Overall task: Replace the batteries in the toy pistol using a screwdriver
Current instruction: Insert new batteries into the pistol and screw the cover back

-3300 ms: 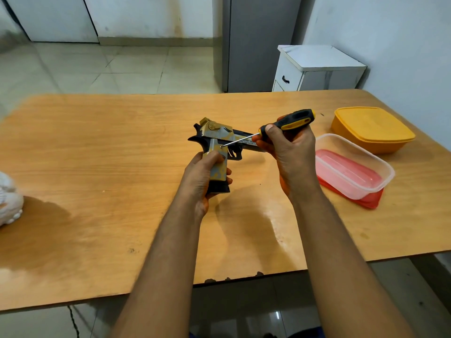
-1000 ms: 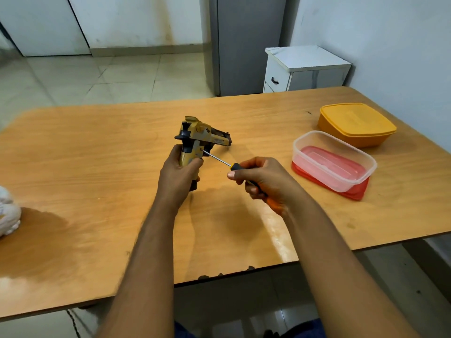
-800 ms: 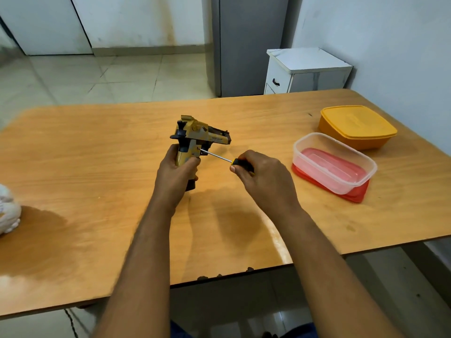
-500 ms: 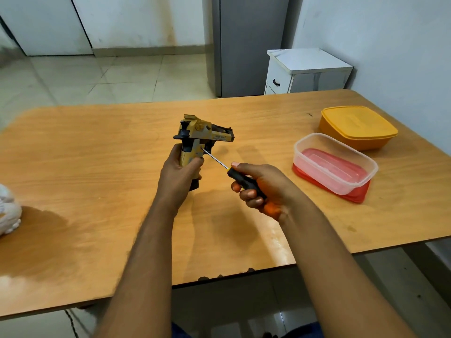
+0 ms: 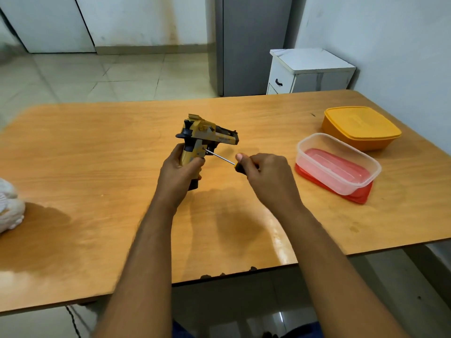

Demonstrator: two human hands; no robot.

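Observation:
A gold and black toy pistol (image 5: 206,134) stands upright over the middle of the wooden table (image 5: 97,167), barrel pointing right. My left hand (image 5: 179,174) grips its handle from the near side. My right hand (image 5: 267,176) grips the black handle of a screwdriver (image 5: 220,157); most of that handle is hidden inside the fist. The thin metal shaft runs up and left, and its tip touches the right side of the pistol's grip.
A clear plastic box (image 5: 338,164) sits on a red lid at the right. Behind it stands a closed orange box (image 5: 360,126). A white cloth-like object (image 5: 9,206) lies at the left edge. A white cabinet (image 5: 308,70) stands beyond the table.
My right hand has rolled over on the screwdriver handle, knuckles now up, with the tip kept at the pistol's grip. The left hand and pistol stay nearly still.

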